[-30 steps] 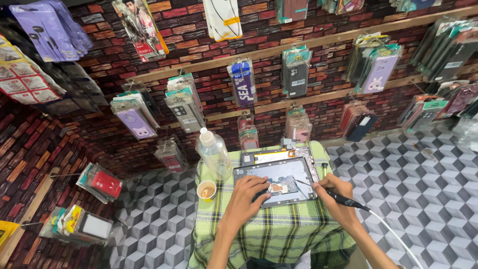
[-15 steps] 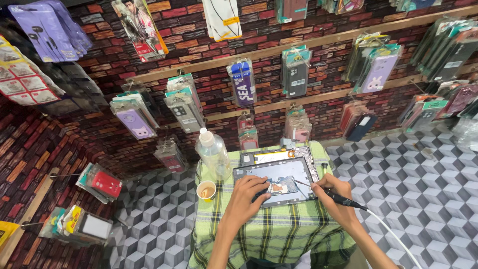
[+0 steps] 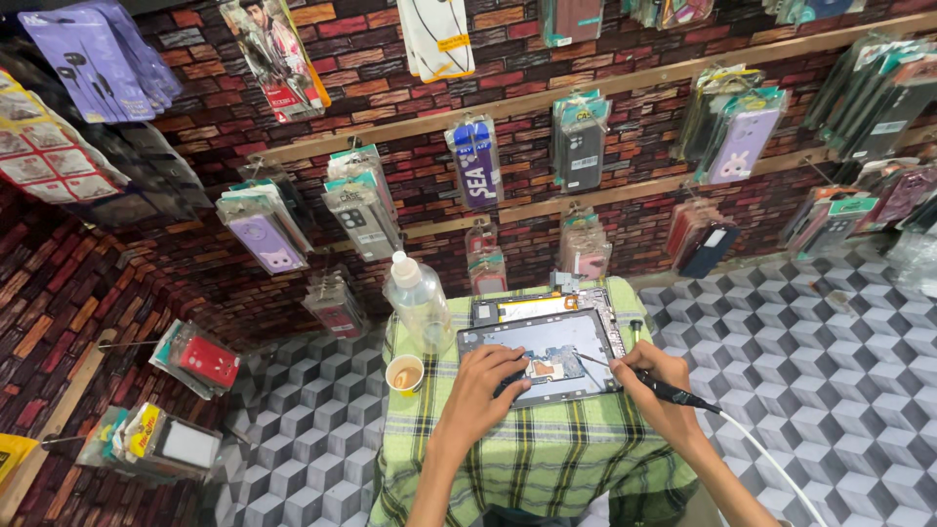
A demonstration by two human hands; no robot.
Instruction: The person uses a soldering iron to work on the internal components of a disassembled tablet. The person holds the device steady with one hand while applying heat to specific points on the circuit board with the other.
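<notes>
Opened tablet (image 3: 542,353) flat on green checked cloth (image 3: 527,459), left hand (image 3: 485,384) pressing fingers on its near-left edge, right hand (image 3: 656,383) gripping soldering iron (image 3: 639,374), tip over the board.

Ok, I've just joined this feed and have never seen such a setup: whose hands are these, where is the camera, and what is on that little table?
There is no machine here. One camera sits on a person's head and looks down at their own two bare hands. A small table with a green checked cloth carries an opened tablet, its insides showing. The left hand rests on the tablet and steadies it. The right hand grips a pen-like tool with a white cord, its tip over the tablet's insides. Left of the tablet stand a clear plastic bottle and a small paper cup. Packaged phone cases hang on the brick-patterned wall behind.
</notes>
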